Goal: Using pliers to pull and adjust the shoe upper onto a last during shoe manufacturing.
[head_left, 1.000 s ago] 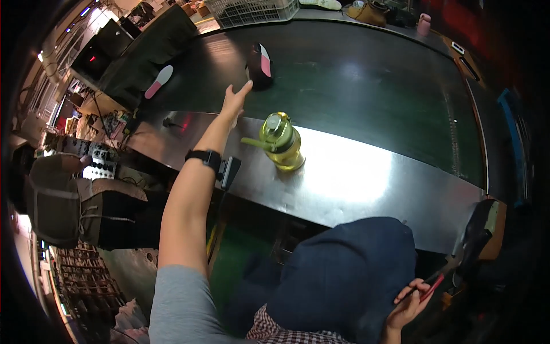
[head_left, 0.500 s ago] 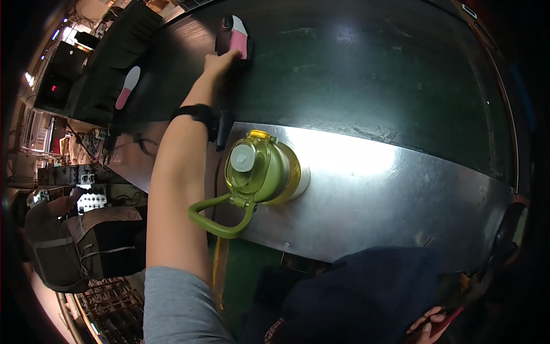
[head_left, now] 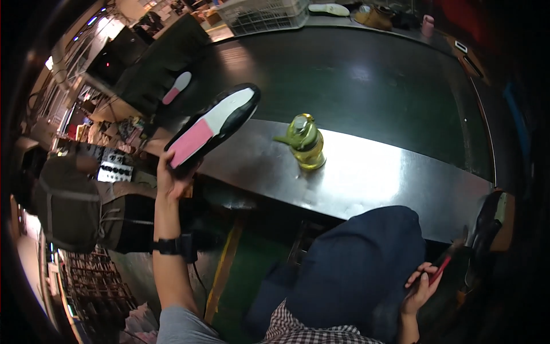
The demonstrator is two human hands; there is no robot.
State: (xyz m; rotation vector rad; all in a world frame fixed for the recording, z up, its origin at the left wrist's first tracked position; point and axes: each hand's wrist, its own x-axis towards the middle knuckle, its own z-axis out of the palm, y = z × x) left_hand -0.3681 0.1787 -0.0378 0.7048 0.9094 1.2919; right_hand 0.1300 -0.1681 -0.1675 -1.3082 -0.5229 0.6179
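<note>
My left hand grips a black shoe at one end and holds it up over the left part of the metal ledge. Its underside faces me, showing a white and pink sole board. A dark band with a small box circles my left wrist. Low on the right, my right hand is closed round a red-handled brush, whose tip is blurred. Between the hands, a green lidded water bottle stands on the metal ledge.
Beyond the ledge runs a dark green belt with another pink and white sole piece at its left. A grey crate stands at the back. Black shoes sit at the right edge. On the left is another person.
My left hand has lifted the shoe off the belt and drawn it back toward me. The view has shifted, and more of my right hand and the brush shows.
</note>
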